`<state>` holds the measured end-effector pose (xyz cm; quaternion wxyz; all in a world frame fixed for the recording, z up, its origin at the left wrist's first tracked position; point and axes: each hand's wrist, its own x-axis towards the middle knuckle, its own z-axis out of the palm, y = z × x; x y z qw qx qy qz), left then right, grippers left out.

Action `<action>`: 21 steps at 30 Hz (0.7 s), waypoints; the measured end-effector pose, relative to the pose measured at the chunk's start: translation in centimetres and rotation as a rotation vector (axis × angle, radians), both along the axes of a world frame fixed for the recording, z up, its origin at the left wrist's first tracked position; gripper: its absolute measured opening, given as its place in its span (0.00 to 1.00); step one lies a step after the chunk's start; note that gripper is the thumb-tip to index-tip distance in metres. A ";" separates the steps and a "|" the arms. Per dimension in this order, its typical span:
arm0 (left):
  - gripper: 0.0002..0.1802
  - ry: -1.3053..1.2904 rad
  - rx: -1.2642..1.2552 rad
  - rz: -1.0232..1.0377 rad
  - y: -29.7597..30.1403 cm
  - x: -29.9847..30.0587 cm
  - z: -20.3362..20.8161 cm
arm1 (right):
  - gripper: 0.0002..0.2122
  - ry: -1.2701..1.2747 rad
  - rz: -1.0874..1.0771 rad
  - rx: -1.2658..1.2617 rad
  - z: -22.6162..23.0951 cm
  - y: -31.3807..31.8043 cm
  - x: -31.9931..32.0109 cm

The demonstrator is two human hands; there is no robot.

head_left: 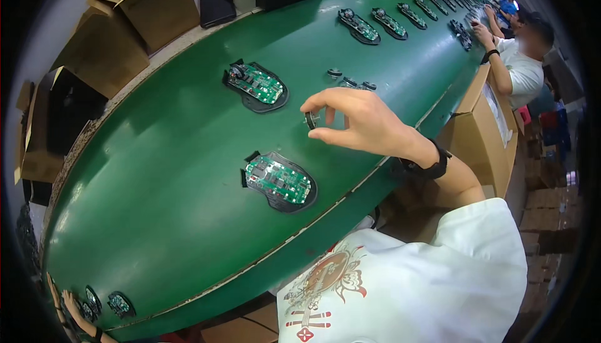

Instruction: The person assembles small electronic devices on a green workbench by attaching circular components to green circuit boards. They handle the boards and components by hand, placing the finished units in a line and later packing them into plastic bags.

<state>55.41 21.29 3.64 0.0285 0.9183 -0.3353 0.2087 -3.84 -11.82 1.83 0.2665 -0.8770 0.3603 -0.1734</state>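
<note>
My right hand (360, 120) is raised over the green table, its thumb and index finger pinching a small dark scroll wheel (311, 120) with a metal axle. Just below and left of it lies a black mouse base (280, 181) carrying a green circuit board. Farther off, a second mouse base (256, 86) has a similar board and a dark wheel at its left end. Several loose scroll wheels (349, 82) sit on the table beyond my fingers. My left hand does not show.
More mouse bases (389, 23) line the far right of the green table (156, 199), where a co-worker's hand (482, 33) works. Other hands (75, 311) and boards (120, 304) appear lower left. Cardboard boxes (147, 8) stand behind; an open carton (482, 130) is near my right arm.
</note>
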 end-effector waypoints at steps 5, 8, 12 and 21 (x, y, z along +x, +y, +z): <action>0.11 -0.036 -0.098 0.010 0.0 -0.1 0.9 | 0.17 0.004 0.008 0.033 -0.6 0.5 -0.3; 0.11 -0.115 -0.313 0.047 1.6 -4.0 4.0 | 0.17 -0.055 0.055 0.179 -0.1 1.4 2.1; 0.11 -0.215 -0.858 -0.181 -2.1 -13.2 6.4 | 0.17 -0.007 -0.019 0.356 -1.1 2.1 1.3; 0.16 0.492 -1.353 -1.015 -8.7 -30.2 5.9 | 0.15 0.034 0.058 0.398 -2.5 3.2 0.6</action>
